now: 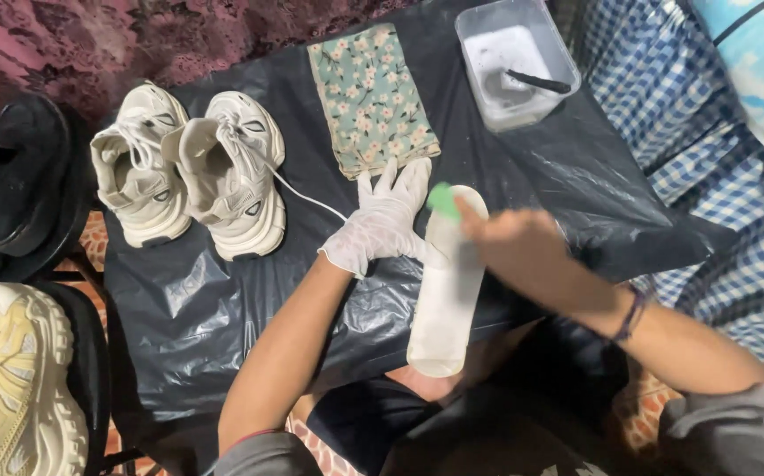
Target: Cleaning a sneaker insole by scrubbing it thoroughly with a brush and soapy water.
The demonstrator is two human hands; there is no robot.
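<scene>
The right hand point(510, 242), bare and blurred, closes its grip on a small green piece point(443, 200) and presses it against the toe end of a white insole point(446, 291); what the green piece is cannot be told. The insole lies lengthwise on a black plastic sheet point(188, 317), its heel end toward the person, directly under the right grip. The left hand point(382, 220), in a white glove, lies flat with fingers spread wide, holding nothing, its palm edge touching the left side of the insole near the toe. Both forearms reach forward from the bottom of the view, the right one crossing in from the right with a dark band at the wrist. Just beyond the gloved fingertips lies a folded green floral cloth point(371, 97). To the left stands a pair of white sneakers point(192, 172), one lace trailing toward the glove. A clear plastic tub point(516, 60) with a dark tool in it sits at the far right of the sheet. A blue checked fabric point(708, 167) lies to the right, and more shoes point(11, 291) at the left.
</scene>
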